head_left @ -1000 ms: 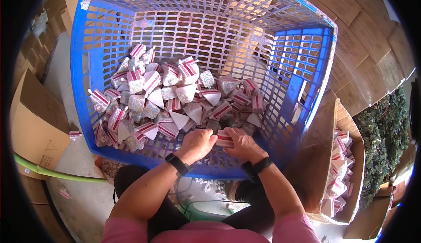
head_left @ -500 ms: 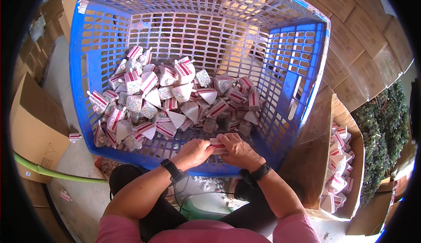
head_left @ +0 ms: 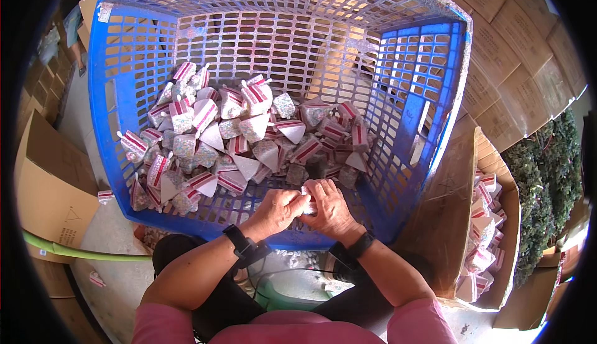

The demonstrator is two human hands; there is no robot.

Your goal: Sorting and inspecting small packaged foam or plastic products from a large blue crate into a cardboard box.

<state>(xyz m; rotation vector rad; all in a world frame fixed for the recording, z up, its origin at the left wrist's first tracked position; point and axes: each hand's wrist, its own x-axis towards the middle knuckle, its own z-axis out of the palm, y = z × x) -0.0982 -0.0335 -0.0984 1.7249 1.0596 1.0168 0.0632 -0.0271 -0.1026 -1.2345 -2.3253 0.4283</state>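
Both hands meet over the near edge of a large blue plastic basket [head_left: 413, 123]. Between them is a small cake-slice ornament [head_left: 310, 208], mostly covered by fingers, with only a whitish part showing. My left hand [head_left: 273, 212] pinches its left side with thumb and bent forefinger. The fingers of my right hand [head_left: 331, 212] curl over the top and right side. In the basket lies a loose heap of similar wedge-shaped cake-slice ornaments [head_left: 247, 166], white and speckled with red stripes, some with small white loops or tips.
At right stands an open cardboard box [head_left: 438, 226] holding more ornaments [head_left: 482, 232], beside dark green artificial foliage [head_left: 528, 207]. Stacked cartons [head_left: 510, 64] rise behind. Another open carton [head_left: 50, 185] and a green hose-like strip [head_left: 87, 252] are at left. A stray ornament [head_left: 97, 279] lies on the floor.
The held ornament has been turned, so its red stripe no longer shows. My right fingers now wrap further over it. A person's leg has come into view at upper left.
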